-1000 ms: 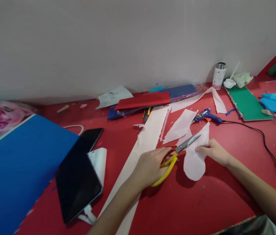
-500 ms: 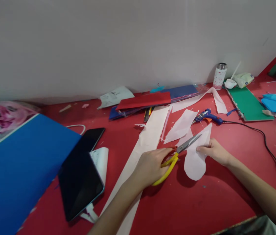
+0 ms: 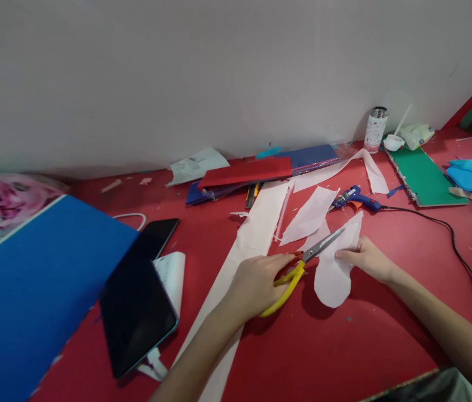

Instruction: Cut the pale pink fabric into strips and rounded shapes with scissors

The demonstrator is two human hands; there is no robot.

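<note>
My left hand (image 3: pixel 256 285) is closed round the yellow handles of a pair of scissors (image 3: pixel 313 251). The blades look nearly closed and lie against the upper left side of a pale pink paper piece (image 3: pixel 333 282). That piece has a rounded lower end and a narrow pointed top. My right hand (image 3: pixel 364 259) pinches its right edge between thumb and fingers, holding it above the red table. Behind the blades lie pink paper offcuts (image 3: pixel 309 215). A long pale paper strip (image 3: pixel 256 229) runs under my left forearm.
A glue gun (image 3: pixel 357 199) with a black cord lies beyond my right hand. Left are a tablet (image 3: pixel 139 318), a white power bank (image 3: pixel 173 279) and a blue board (image 3: pixel 47 290). A tumbler (image 3: pixel 375 131) and green board (image 3: pixel 428 176) stand at the back right.
Almost nothing differs. The rounded lower end of the pink paper has shifted very slightly left; both hands and the scissors hold nearly the same position.
</note>
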